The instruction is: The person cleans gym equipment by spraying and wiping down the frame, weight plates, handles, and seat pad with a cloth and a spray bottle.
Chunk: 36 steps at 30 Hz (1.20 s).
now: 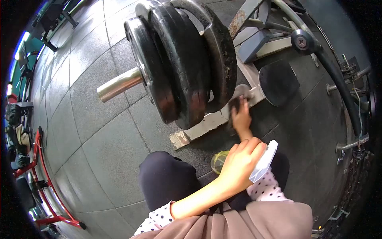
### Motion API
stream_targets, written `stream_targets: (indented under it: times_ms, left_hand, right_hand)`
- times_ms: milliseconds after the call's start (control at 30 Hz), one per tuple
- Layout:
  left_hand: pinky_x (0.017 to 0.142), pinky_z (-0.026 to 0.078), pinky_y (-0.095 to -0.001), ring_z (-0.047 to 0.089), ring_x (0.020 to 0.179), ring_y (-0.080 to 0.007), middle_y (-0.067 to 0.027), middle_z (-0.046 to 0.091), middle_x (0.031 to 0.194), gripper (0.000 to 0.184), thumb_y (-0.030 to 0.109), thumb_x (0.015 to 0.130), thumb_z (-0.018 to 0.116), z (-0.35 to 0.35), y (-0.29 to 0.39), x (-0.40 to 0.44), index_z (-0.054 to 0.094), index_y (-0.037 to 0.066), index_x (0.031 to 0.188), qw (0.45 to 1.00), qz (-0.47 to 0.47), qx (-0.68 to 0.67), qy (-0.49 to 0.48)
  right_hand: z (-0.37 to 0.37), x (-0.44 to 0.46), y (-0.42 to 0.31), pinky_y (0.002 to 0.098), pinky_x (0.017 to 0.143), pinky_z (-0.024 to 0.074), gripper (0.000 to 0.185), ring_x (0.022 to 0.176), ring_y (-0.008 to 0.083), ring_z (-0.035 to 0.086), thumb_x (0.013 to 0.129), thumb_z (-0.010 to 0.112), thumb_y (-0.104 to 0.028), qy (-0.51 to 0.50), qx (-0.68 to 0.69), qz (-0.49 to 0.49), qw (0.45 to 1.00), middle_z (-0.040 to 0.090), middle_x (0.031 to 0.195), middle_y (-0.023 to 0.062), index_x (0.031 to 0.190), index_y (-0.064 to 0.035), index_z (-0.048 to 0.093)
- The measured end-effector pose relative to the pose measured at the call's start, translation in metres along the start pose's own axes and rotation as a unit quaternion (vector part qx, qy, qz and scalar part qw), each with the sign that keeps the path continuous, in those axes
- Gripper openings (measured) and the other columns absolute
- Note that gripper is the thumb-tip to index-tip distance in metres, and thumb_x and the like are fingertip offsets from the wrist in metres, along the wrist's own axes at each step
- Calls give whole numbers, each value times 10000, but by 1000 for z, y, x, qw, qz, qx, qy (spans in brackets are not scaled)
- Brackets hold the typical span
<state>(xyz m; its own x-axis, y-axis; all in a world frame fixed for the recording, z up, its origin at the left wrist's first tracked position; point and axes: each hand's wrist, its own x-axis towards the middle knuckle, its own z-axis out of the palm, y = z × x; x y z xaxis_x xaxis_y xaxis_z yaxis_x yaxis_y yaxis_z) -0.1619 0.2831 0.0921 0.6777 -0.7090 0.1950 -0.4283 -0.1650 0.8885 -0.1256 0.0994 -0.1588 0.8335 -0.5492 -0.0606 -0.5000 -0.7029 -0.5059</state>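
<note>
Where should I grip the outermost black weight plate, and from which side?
Grip the outermost plate by opposite sides of its round rim, probably coming from the bare metal bar end; an adjacent plate crowds its inner face. First free the left hand of its translucent plastic piece.

- Grey rubber floor tiles [95, 119], dark-seamed, with pale glare toward the upper left
- Red tubular metal frame [59, 218] at lower left
- Bright white lights [26, 36] along the left edge
</note>
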Motion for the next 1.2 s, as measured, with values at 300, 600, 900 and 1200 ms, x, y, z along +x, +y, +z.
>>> stream_targets:
  times_ms: [300,600,900,1200]
  left_hand:
    - [779,426,-387,547,938,-302,-115,536,1003,391,112,700,681,0,3,-11,538,27,1054,1000,-13,-4,11]
    - [772,427,-395,543,940,-311,-115,531,1044,497,76,625,704,-1,-4,-3,539,30,1092,998,9,54,-25]
    - [778,432,-391,565,936,-308,-128,553,1056,410,92,695,672,-11,1,-4,552,10,1079,999,-8,0,38]
    - [771,428,-379,556,928,-290,-116,555,1041,405,93,683,678,-13,0,-8,553,22,1062,999,-8,37,35]
  right_hand:
    - [0,21,9,480,950,460,652,1340,324,373,911,531,-360,16,-65,24,997,359,1459,169,1470,-128,288]
    - [85,-103,-143,514,836,464,369,1181,288,479,818,634,-371,-212,-98,-268,935,595,1128,80,1072,-104,651]
    - [-1,55,-22,505,771,498,420,906,363,603,833,585,-428,-68,-184,-162,967,623,925,183,942,-29,658]
    - [-16,93,7,485,812,494,339,949,345,588,789,631,-361,-59,-214,-176,959,627,971,138,954,-66,602]
